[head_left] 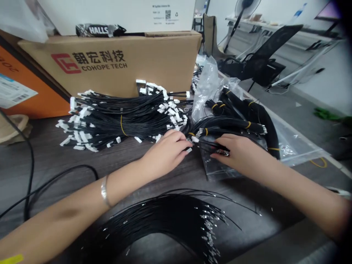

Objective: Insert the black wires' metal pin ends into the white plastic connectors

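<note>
My left hand is closed in a pinch at the right end of a cable bundle with white connectors, beside a small white connector. What lies between its fingertips is too small to make out. My right hand is closed around thin black wires whose metal-tipped ends show under the fingers. Behind the hands, black wire bundles tied with yellow bands rest on a clear plastic bag. Nearer to me, a curved fan of loose black wires with metal tips lies on the dark table.
A brown cardboard box stands behind the bundles, with a black candy packet on it. An orange box is at the left, near a black cable. Beyond the table's right edge stands a black chair.
</note>
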The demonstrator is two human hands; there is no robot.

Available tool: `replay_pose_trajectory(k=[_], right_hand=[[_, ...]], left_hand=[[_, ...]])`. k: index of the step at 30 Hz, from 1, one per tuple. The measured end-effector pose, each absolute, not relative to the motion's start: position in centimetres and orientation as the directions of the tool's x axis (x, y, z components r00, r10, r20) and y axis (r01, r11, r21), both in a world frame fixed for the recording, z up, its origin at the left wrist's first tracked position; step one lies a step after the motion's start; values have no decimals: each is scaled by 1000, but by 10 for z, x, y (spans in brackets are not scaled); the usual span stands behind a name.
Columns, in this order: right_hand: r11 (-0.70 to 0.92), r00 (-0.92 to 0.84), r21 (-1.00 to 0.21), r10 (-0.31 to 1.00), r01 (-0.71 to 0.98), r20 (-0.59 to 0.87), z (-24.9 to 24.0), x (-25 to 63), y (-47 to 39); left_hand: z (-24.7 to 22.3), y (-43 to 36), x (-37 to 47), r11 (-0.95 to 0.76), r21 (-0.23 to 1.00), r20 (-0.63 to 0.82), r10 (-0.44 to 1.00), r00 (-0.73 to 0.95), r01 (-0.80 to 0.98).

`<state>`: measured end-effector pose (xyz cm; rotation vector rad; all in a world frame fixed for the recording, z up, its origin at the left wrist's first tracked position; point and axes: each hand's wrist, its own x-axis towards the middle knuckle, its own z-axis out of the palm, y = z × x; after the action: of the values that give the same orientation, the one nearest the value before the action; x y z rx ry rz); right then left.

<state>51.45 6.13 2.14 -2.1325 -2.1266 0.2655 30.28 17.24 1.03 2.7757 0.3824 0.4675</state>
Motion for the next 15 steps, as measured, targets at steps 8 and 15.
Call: replay_pose_trajectory(k=[8,15], right_hand=[[-20,3,-297,998,955,-59,17,509,68],[-9,17,-513,1000,858,11,17,517,64]], left_hand=[[-11,179,333,-932,264,287,323,902,249],[-17,180,330,-916,327,310,337,889,233]])
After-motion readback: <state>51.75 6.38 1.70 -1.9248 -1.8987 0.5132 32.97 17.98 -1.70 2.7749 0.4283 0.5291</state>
